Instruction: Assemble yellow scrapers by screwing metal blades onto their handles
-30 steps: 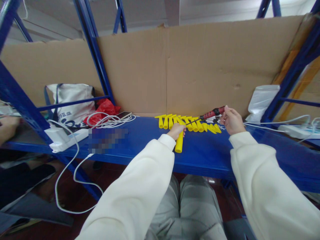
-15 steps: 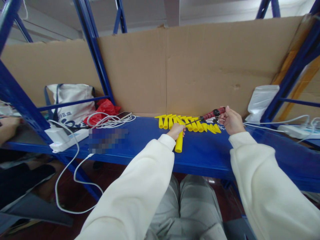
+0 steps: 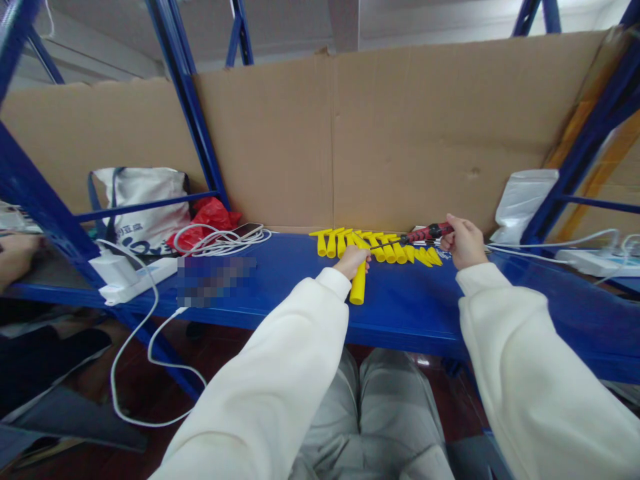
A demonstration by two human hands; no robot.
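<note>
My left hand (image 3: 353,261) is closed around a yellow tube-like handle (image 3: 357,288), whose lower end sticks out below my fingers. My right hand (image 3: 464,243) grips the end of a red and black screwdriver (image 3: 425,234). The screwdriver's shaft slants left and down to my left hand, where my fingers hide its tip. Behind my left hand, several yellow T-shaped pieces (image 3: 321,245) lie in a row on the blue shelf (image 3: 300,280). Several flat yellow pieces (image 3: 424,257) lie at the right end of that row.
A white cloth bag (image 3: 145,193), a red plastic bag (image 3: 213,215) and coiled white cable (image 3: 215,243) are on the left, with a power strip (image 3: 145,277). Cardboard (image 3: 400,133) stands behind the shelf. At far left another person's hand (image 3: 17,257) shows.
The screwdriver's handle end has dipped slightly, and my right hand's fingers have shifted on it. My left hand and the yellow handle stay in place.
</note>
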